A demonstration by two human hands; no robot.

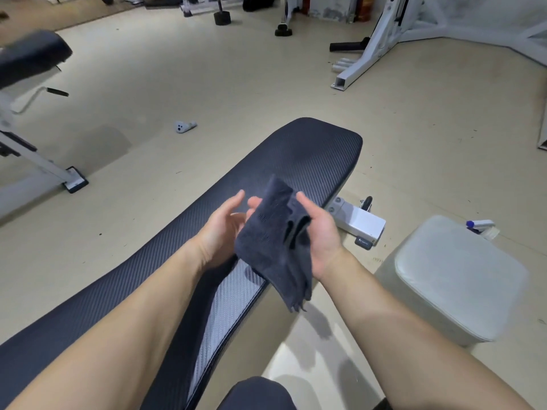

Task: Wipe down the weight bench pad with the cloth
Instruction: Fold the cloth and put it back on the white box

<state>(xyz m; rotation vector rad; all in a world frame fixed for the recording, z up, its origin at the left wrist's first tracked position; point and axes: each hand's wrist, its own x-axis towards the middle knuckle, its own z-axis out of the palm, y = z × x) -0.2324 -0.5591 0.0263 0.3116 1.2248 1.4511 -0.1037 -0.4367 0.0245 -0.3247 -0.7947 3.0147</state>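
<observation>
The black textured weight bench pad (302, 152) runs from the lower left up to the centre of the head view. A dark grey folded cloth (275, 247) hangs in the air above the pad's right edge. My right hand (321, 232) grips the cloth's right side, palm turned inward. My left hand (220, 232) is at the cloth's left side, fingers spread, its fingertips touching the fabric from behind. Both forearms reach in from the bottom and hide part of the pad.
A pale cushioned stool (453, 276) stands at the right, with a spray bottle (481, 226) on the floor behind it. The bench's white frame (359, 221) juts out under the pad. Another bench (29, 63) sits left, a white controller (185, 126) on the floor, a white rack (373, 48) behind.
</observation>
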